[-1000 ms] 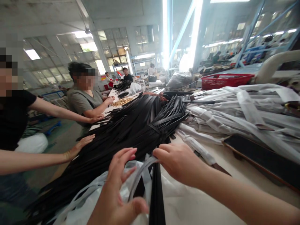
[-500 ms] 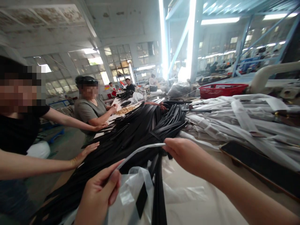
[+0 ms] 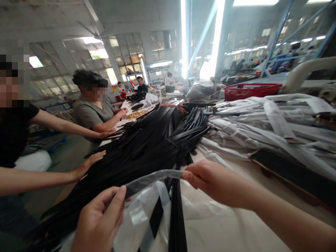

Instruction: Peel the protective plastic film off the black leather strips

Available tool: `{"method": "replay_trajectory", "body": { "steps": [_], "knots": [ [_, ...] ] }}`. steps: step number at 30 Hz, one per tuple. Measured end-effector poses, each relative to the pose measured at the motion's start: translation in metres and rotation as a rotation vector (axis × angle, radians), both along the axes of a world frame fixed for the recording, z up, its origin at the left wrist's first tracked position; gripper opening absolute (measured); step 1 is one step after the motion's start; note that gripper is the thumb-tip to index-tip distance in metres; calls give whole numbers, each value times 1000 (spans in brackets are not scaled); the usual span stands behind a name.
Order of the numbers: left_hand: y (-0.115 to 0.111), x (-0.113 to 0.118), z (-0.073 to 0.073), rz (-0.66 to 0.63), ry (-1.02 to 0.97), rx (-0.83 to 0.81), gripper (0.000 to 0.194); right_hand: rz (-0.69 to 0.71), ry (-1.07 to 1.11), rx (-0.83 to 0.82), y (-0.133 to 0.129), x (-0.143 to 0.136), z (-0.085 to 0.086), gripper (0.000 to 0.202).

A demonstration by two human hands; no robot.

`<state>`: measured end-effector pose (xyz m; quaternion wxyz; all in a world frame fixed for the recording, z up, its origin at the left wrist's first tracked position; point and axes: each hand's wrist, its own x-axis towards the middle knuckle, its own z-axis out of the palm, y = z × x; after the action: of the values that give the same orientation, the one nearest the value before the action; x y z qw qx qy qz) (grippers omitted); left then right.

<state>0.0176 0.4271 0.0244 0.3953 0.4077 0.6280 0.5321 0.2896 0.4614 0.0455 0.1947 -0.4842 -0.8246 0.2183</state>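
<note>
A narrow clear plastic sleeve (image 3: 154,176) stretches in a shallow arch between my hands. My left hand (image 3: 101,217) is closed on its near end, thumb on top, where a dark strip edge shows between the fingers. My right hand (image 3: 207,180) pinches the far end. Below lies a loose clear plastic bag (image 3: 139,217) with a black piece showing in it. Several black straps (image 3: 177,217) hang toward me beside the bag. Beyond my hands spreads a large heap of black straps (image 3: 141,140).
White-wrapped strips (image 3: 241,129) are piled at the right, with a long dark board (image 3: 291,175) before them and a red basket (image 3: 252,91) behind. A co-worker's hands (image 3: 96,159) rest on the heap's left edge. Another person (image 3: 91,105) sits by small gold-coloured pieces (image 3: 135,114).
The sleeve has turned from edge-on to showing its flat side. My left hand has moved left and slightly down, my right slightly down. The view has shifted a little.
</note>
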Motion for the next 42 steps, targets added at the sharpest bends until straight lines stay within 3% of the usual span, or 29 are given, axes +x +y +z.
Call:
{"method": "replay_trajectory", "body": {
  "steps": [4,8,10,14,15,17,20,24,27,30,34,38,42],
  "knots": [
    [16,9,-1,-89,-130,-94,51,28,232,-252,11,3,-10,58],
    [18,10,0,-132,-145,-99,49,37,295,-305,15,0,-19,60],
    [15,12,3,-133,-138,-84,49,2,278,-179,14,-2,-24,58],
    [8,17,5,-82,-148,76,53,-69,191,408,8,-8,-32,51],
    [7,19,3,-81,-148,117,54,-59,167,490,7,-9,-34,50],
    [7,22,-1,-128,-94,140,54,-41,134,496,6,-12,-36,49],
    [10,26,-8,-289,19,37,50,-84,93,427,8,-14,-37,47],
    [12,29,-11,-425,22,-28,54,-105,9,434,13,-11,-39,43],
    [8,30,-5,-372,-6,-42,51,-110,-24,407,14,-8,-39,39],
    [0,30,7,-265,-66,-31,55,-104,87,423,11,-3,-36,28],
    [-8,26,17,-233,-82,-48,59,-46,273,510,3,0,-29,39],
    [-7,20,13,-242,-89,-130,66,6,287,581,-3,-1,-26,35],
    [-3,18,7,-283,-102,-100,68,16,282,578,-3,-2,-30,30]
  ]
}}
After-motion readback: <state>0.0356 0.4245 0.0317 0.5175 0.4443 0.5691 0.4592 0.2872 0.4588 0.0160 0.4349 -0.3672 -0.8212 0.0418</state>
